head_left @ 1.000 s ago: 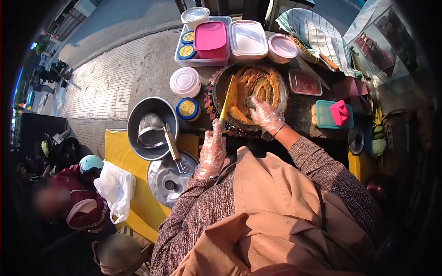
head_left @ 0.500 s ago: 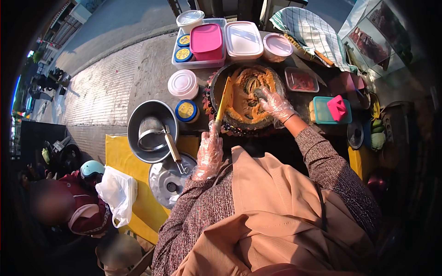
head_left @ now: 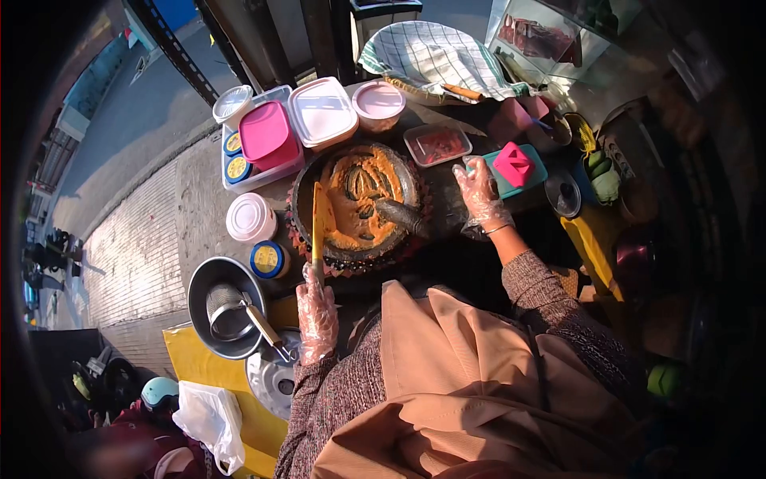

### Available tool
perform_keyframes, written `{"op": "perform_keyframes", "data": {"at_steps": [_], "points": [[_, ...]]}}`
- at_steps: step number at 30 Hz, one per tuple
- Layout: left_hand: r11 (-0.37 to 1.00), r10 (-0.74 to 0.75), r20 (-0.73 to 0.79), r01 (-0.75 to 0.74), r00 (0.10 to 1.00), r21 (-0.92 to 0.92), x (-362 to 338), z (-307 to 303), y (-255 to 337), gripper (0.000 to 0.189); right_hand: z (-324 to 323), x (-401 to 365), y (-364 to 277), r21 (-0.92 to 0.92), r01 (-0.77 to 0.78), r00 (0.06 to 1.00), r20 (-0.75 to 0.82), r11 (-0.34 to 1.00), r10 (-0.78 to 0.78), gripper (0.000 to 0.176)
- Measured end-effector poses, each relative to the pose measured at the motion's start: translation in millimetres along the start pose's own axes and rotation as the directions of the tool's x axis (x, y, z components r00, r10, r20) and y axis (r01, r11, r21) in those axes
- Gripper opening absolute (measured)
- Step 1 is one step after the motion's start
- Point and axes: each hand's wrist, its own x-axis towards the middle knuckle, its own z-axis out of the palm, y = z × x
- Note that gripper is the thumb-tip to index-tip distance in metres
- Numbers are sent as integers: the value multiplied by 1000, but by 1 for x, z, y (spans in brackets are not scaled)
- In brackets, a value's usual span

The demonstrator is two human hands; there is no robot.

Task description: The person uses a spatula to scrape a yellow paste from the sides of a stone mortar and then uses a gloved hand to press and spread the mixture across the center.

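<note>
My left hand (head_left: 317, 318), in a clear plastic glove, is closed around the lower end of a yellow spatula (head_left: 319, 223). The spatula's blade leans upright against the left inner side of a round stone mortar (head_left: 300, 199). Thick orange-brown sauce (head_left: 381, 169) coats the mortar's inside. A dark stone pestle (head_left: 401, 215) lies across the right side of the mortar, out of my hands. My right hand (head_left: 484, 195), also gloved and smeared, is at the left end of a teal container (head_left: 532, 177), thumb and fingers apart at its edge. A bright pink pyramid-shaped piece (head_left: 514, 164) sits on the container.
Behind the mortar are lidded tubs (head_left: 323, 112) and a tray of red contents (head_left: 438, 145). A checked cloth (head_left: 443, 56) covers a basket. On the left, a metal bowl (head_left: 199, 319) holds a strainer (head_left: 227, 313). A person (head_left: 132, 447) is at lower left.
My right hand has let go of the pestle and moved right to the teal container. The pestle now rests in the mortar. The left hand still holds the spatula; the view has turned right.
</note>
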Motion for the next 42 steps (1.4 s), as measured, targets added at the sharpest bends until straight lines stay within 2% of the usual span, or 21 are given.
{"op": "perform_keyframes", "data": {"at_steps": [2, 3, 4, 5, 7, 9, 11, 12, 13, 14, 17, 20, 22, 24, 25, 27, 30, 31, 32, 38, 42], "points": [[1000, 13, 2, -13, 1000, 24, -1, 1, 0, 57, -22, 54, 72, -110, -81, 859, -512, 991, 13, 58], [1000, -8, 6, 7, 1000, 8, -1, 0, 2, 57, -34, 83, 109, 9, -298, 770, -589, 954, 247, 67], [1000, 0, -2, 0, 1000, 8, 0, 1, 3, 57, -52, 102, 117, 222, -303, 697, -612, 927, 374, 69], [999, 20, 0, -20, 1000, 26, 0, 2, 4, 59, -49, 137, 183, 199, -391, 597, -689, 899, 412, 65], [996, 75, -25, -74, 997, 53, 1, 3, 8, 62, -70, 164, 190, 498, -422, 652, -414, 758, 635, 48], [994, 86, -37, -83, 996, 68, 1, 5, 9, 62, -78, 189, 213, 541, -535, 705, -137, 649, 695, 38], [1000, 21, -27, -21, 999, 17, 3, 4, 15, 59, -59, 235, 306, 455, -594, 756, 33, 664, 653, 38], [1000, 18, -25, -18, 1000, 21, 3, 5, 14, 59, -66, 222, 277, 454, -597, 755, 38, 661, 655, 38], [1000, 3, -17, -3, 1000, 29, 1, 6, 13, 59, -78, 202, 248, -29, -305, 910, -304, 952, 282, 33], [999, -11, -11, 11, 1000, 35, 1, 8, 12, 58, -90, 187, 219, -578, -11, 897, -366, 816, -247, 29], [999, 8, -50, -6, 999, 37, 2, 10, 15, 58, -101, 178, 197, -623, 156, 808, -365, 766, -462, 33], [999, -37, -28, 37, 999, 2, 1, 9, 18, 57, -107, 174, 186, -401, -10, 865, -463, 916, -194, 25], [997, -71, -15, 71, 997, 3, 1, 10, 18, 57, -112, 177, 202, -440, 74, 848, -444, 895, -289, 29], [999, -29, -40, 30, 999, 20, 0, 10, 16, 57, -118, 179, 214, -768, 62, 775, -366, 638, -515, 29], [999, -29, -41, 30, 999, 20, 0, 11, 16, 57, -119, 180, 218, -767, 62, 775, -366, 638, -516, 29], [999, 23, -70, -20, 997, 40, 0, 11, 16, 58, -119, 182, 228, -436, -105, 837, -524, 894, -158, 25], [1000, 5, -51, -5, 999, -2, 0, 10, 12, 58, -138, 188, 245, -669, 45, 835, -382, 742, -396, 25], [1000, 29, -73, -30, 997, -11, 0, 11, 12, 58, -144, 175, 200, -19, -26, 874, -485, 999, 14, 26], [999, 38, -75, -40, 996, -26, 1, 8, 16, 58, -158, 152, 129, 634, -142, 873, -282, 760, 398, 27], [998, 63, -77, -64, 995, -21, 5, 8, 27, 55, -138, 94, 26, 770, -50, 968, -118, 637, 219, 29], [992, 31, -1, -31, 1000, -119, 3, 14, 32, 57, -87, 48, -30, 832, -227, 972, 158, 506, 177, 30]]}}
